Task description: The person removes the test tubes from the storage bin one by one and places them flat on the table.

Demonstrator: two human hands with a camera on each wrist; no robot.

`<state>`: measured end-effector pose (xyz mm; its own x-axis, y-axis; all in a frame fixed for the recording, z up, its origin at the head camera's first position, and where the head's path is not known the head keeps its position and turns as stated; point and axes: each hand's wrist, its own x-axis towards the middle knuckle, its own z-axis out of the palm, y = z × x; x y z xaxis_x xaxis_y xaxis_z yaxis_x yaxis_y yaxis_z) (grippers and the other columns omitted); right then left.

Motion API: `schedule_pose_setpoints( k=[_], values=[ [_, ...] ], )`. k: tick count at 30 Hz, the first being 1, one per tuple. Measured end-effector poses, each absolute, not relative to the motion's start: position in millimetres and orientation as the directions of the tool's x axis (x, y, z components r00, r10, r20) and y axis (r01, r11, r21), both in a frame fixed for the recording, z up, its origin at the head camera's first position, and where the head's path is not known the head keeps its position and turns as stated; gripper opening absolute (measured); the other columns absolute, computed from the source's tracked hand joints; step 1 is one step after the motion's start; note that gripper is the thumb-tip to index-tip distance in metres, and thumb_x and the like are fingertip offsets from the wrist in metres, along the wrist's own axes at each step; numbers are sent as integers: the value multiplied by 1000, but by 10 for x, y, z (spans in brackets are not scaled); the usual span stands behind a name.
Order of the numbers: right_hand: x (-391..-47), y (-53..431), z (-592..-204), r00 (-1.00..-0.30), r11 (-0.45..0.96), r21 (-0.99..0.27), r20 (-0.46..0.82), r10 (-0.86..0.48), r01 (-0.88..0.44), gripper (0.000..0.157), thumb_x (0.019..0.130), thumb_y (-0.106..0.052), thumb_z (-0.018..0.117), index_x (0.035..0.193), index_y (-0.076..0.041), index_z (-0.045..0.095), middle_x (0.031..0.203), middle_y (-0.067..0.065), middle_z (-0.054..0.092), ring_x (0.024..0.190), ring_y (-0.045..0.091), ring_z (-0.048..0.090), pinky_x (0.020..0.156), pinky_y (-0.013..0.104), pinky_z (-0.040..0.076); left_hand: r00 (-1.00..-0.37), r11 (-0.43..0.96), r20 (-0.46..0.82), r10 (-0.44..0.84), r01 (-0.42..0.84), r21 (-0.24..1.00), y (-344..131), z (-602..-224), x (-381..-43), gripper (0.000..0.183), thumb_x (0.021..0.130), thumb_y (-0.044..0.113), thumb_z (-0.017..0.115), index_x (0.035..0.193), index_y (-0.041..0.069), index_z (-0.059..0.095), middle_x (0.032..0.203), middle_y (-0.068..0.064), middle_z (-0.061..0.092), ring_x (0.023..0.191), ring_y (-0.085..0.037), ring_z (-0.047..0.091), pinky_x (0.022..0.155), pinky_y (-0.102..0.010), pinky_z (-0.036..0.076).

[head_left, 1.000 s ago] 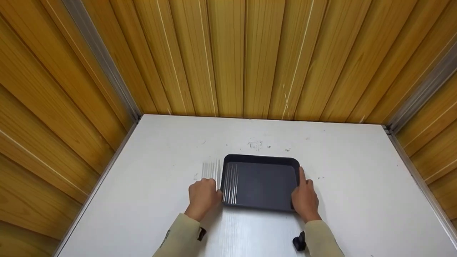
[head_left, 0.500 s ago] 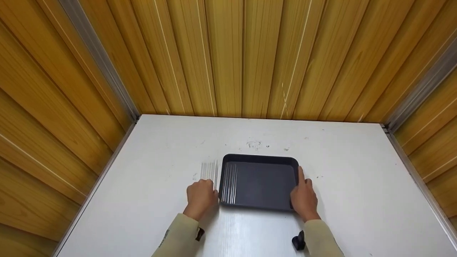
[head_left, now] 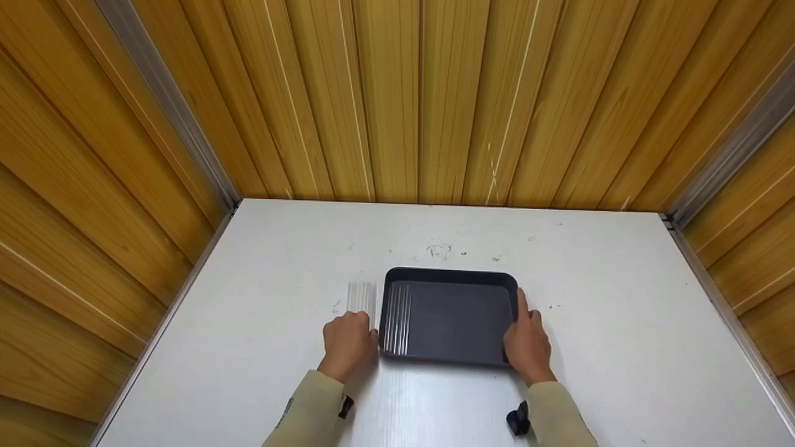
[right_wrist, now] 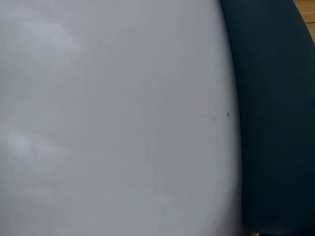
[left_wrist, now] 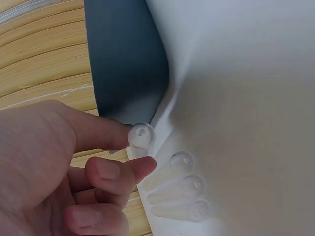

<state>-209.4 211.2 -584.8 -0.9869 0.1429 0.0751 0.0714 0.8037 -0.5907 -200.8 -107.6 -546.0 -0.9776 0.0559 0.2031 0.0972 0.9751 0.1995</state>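
Note:
A dark grey rectangular tray (head_left: 459,320) sits on the white table. Several clear test tubes (head_left: 397,320) lie side by side along its left inner wall. Just left of the tray, my left hand (head_left: 348,341) pinches one clear test tube (left_wrist: 141,135) between thumb and finger, its rounded end facing the left wrist camera. More test tubes (left_wrist: 191,186) lie on the tabletop beside those fingers. My right hand (head_left: 529,344) grips the tray's right wall, index finger stretched along the outside. In the right wrist view only the tray's dark side (right_wrist: 278,118) shows, with that hand hidden.
Yellow wood-patterned panels (head_left: 397,105) wall in the back and both sides of the white table (head_left: 621,298). Dark scuff marks (head_left: 440,250) dot the tabletop behind the tray. Black wrist devices show at both sleeves.
My left thumb has drawn slightly left, away from the tray's edge, bringing a test tube in closer to the others. The right hand stays on the tray, and the head view has shifted slightly.

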Motion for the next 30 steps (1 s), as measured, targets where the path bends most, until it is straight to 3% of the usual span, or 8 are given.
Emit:
schedule_pose_setpoints(
  k=[19, 30],
  values=[
    [-2104, 2117, -5832, -987, 792, -603, 38, 155, 101, 67, 94, -4, 38, 155, -14, 12, 120, 28, 45, 75, 27, 54, 58, 35, 39, -982, 981, 188, 30, 65, 182, -1082, -5527, -2046, 30, 75, 30, 78, 64, 8, 61, 57, -7, 60, 47, -21, 52, 45, -38, 39],
    [-2096, 2111, -5856, -983, 804, -591, 100, 155, 67, 66, 93, 0, 41, 154, -11, 18, 107, 25, 48, 61, 22, 48, 51, 32, 35, -983, 980, 181, 32, 67, 189, -1076, -5516, -2042, 30, 77, 27, 78, 62, 8, 61, 49, -1, 51, 44, -12, 36, 41, -32, 31]
  ],
)
